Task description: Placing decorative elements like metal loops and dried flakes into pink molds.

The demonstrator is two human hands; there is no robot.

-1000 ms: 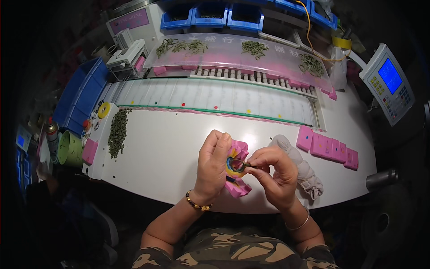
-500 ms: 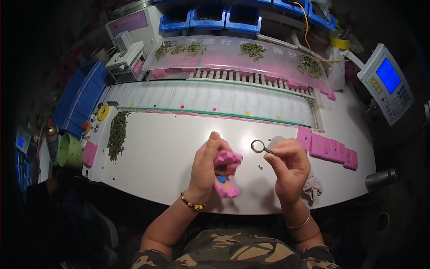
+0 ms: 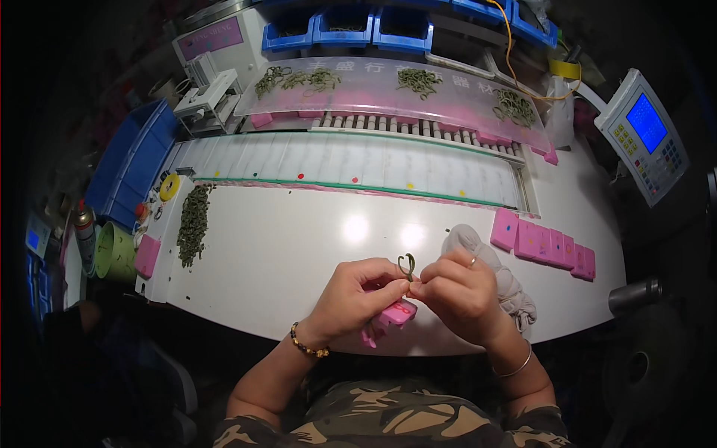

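Note:
Close together above the front of the white table, both my hands are at work. My left hand (image 3: 351, 297) is closed around a pink rubber mould (image 3: 394, 315), which hangs below its thumb and looks bent. Between the two hands a dark green ring with a short stem (image 3: 411, 264), seemingly wax, stands upright. My right hand (image 3: 459, 291) pinches at the base of its stem, next to my left thumb. The fingertips partly hide the stem, so I cannot tell whether it touches the mould. A crumpled pale cloth (image 3: 515, 295) lies beside and behind my right hand.
Pink mould blocks (image 3: 544, 243) line up on the right. A heap of small green pieces (image 3: 195, 224) lies at the left. White panels (image 3: 336, 160) cross the table's back, below a clear shelf (image 3: 366, 89) bearing green rings. A control panel (image 3: 644, 138) stands at the right.
My hands have come together, and the ring has moved left from beside the mould to between them. The mould has turned in my left hand. More of the cloth shows.

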